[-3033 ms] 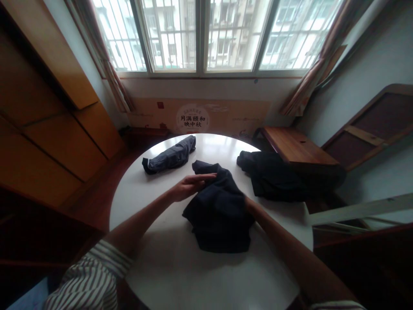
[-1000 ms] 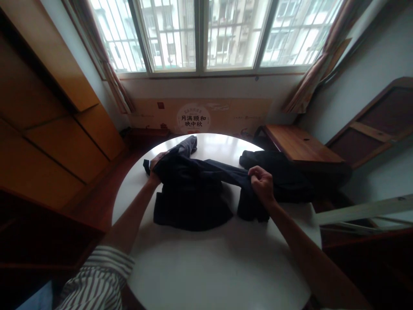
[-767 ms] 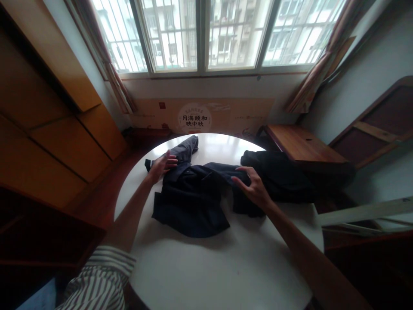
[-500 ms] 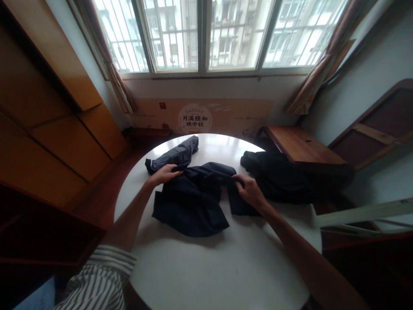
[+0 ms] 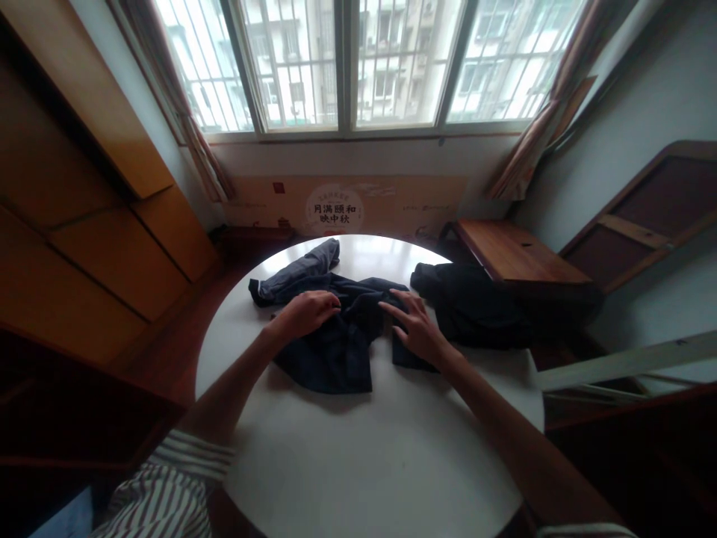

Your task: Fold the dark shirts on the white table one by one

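Left hand (image 5: 304,314) and right hand (image 5: 417,332) resting on the dark garment (image 5: 336,366), fingers (image 5: 399,308) released, no grip; bunching risk from sloppy dragging.

The left hand (image 5: 305,314) is resting palm down with its fingers loosely curled, while the right hand (image 5: 413,329) is spreading its fingers apart, and the left forearm (image 5: 235,381) and right forearm (image 5: 493,407) are both reaching inward
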Tool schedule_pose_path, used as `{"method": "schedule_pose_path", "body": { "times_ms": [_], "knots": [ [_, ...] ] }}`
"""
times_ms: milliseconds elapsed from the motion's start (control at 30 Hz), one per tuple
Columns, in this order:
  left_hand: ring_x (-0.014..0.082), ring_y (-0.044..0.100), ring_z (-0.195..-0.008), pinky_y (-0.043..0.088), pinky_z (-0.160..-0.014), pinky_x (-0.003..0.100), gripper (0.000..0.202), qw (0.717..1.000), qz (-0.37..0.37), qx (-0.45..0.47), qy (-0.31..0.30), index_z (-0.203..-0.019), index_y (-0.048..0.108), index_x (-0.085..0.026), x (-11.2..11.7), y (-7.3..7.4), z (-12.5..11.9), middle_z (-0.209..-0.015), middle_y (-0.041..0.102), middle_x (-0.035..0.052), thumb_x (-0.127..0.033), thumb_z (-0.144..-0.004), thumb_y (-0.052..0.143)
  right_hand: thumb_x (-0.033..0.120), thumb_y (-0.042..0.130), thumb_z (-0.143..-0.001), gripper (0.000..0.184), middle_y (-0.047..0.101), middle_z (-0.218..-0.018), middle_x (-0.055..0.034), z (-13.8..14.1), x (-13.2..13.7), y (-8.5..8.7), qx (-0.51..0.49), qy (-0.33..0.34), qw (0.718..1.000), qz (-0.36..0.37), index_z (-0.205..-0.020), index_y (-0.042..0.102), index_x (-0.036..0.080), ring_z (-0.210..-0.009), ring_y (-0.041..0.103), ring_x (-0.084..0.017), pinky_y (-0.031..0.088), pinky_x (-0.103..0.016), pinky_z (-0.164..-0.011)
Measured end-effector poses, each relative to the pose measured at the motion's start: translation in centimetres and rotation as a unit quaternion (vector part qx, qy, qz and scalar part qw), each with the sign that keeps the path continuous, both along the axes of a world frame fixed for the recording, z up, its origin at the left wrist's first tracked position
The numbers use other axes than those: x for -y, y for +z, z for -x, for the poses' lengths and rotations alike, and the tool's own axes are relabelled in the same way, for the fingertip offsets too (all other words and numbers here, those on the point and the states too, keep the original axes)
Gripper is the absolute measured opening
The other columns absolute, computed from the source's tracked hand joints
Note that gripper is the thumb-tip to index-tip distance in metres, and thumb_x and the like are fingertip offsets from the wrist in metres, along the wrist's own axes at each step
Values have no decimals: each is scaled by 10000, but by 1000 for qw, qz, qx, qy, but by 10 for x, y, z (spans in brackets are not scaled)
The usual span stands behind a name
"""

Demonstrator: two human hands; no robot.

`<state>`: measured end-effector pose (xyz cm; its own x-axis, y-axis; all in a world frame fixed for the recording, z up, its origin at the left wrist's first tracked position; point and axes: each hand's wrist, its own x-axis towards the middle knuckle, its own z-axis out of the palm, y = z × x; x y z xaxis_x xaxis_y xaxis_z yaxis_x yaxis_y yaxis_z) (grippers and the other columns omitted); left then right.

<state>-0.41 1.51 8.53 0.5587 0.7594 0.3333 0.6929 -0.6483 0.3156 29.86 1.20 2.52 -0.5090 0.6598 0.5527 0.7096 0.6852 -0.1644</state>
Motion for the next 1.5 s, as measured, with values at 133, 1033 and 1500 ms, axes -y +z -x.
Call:
{"method": "schedule_pose_path", "body": {
  "times_ms": [133,1033,1500],
  "knots": [
    [200,652,-1005,505,-854,304,358,991,55,-118,-36,-1210,634,-221,22,7,5,-1137,681,64,-85,-925,465,97,679,-819,686,335,-1590,-62,15,12,1,98,87,991,-9,-1437,497,332,-1430,312,-323,269,-604,-1165],
    [198,656,-728,513,-611,265,575,907,223,311,174,-946,732,-141,-23,52,94,-842,730,70,-648,-676,746,512,605,-891,332,693,-814,-62,15,-44,112,-272,-80,948,142,-910,669,187,-758,646,-215,487,-308,-697],
    [335,610,-1099,477,-983,429,669,976,83,-39,196,-1217,582,-71,-2,-50,110,-1172,621,190,-572,-779,651,219,471,-986,250,629,-1040,-123,2,43,45,4,1,997,79,-1126,669,160,-986,608,-246,522,-398,-906]
  ]
}}
